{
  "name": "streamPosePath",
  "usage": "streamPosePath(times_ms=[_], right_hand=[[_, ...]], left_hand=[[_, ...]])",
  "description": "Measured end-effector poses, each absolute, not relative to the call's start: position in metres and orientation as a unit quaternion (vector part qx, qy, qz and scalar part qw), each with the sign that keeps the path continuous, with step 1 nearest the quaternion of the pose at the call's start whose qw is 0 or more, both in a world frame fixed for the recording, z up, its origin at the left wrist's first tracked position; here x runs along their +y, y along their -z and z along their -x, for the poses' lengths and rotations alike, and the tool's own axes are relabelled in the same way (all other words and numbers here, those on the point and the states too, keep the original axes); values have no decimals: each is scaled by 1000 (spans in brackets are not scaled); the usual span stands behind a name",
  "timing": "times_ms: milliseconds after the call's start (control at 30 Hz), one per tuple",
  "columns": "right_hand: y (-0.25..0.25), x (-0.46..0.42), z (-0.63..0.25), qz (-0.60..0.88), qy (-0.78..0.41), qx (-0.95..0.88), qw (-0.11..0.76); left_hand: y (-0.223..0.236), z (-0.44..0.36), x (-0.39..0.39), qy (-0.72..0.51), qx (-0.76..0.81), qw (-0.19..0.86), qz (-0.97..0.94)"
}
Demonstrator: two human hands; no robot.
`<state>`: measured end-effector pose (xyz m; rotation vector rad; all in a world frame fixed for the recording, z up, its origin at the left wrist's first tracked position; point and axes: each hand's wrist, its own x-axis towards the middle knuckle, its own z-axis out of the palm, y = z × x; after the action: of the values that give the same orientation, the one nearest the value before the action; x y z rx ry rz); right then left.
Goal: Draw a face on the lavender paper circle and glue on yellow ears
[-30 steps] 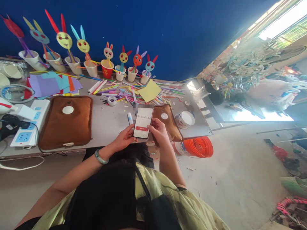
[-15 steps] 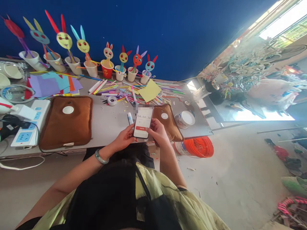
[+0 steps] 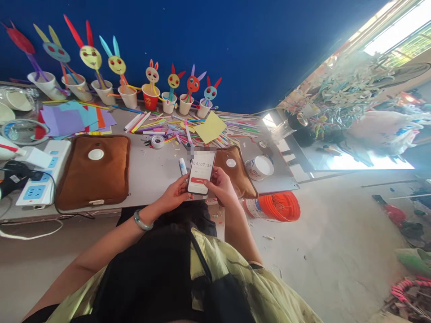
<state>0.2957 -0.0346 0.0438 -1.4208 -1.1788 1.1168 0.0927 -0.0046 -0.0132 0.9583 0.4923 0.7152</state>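
Note:
Between my hands, over the table's front edge, is a smartphone [image 3: 202, 170] with a lit white screen, time digits and a red button. My left hand [image 3: 174, 194] grips its lower left side, fingers behind and thumb at the bottom corner. On the other side my right hand [image 3: 222, 185] is closed round the lower right, with the thumb on the screen by the red button. A glue stick [image 3: 182, 166] stands just left of the phone. Partly covered by my right hand, a brown hot-water bag [image 3: 237, 172] lies to the right.
Another brown bag [image 3: 94, 175] and a power strip [image 3: 42, 179] lie to the left. Paper-cup rabbit figures [image 3: 127, 95] line the blue wall. Coloured sticks, a tape roll [image 3: 157, 141] and yellow paper [image 3: 210, 127] lie behind. A tub [image 3: 259, 168] stands right, an orange bucket [image 3: 283, 206] below.
The digits on the phone's screen have changed from 04:04:34 to 04:07:58. My right thumb has shifted slightly left along the red button. Both hands keep their hold.

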Motion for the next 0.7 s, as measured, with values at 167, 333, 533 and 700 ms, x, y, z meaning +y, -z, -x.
streamPosePath(times_ms=[167,333,533,700], right_hand=[[-44,-35,-295,576,-461,-480,474],[-41,-38,-296,578,-463,-487,463],[-37,-45,-285,585,-451,-508,442],[-34,-49,-269,613,-385,-516,459]], left_hand=[[13,-93,-4,-329,231,798,-448],[16,-94,-4,-337,228,795,-450],[21,-92,-3,-341,216,799,-445],[18,-95,-5,-336,209,804,-444]])
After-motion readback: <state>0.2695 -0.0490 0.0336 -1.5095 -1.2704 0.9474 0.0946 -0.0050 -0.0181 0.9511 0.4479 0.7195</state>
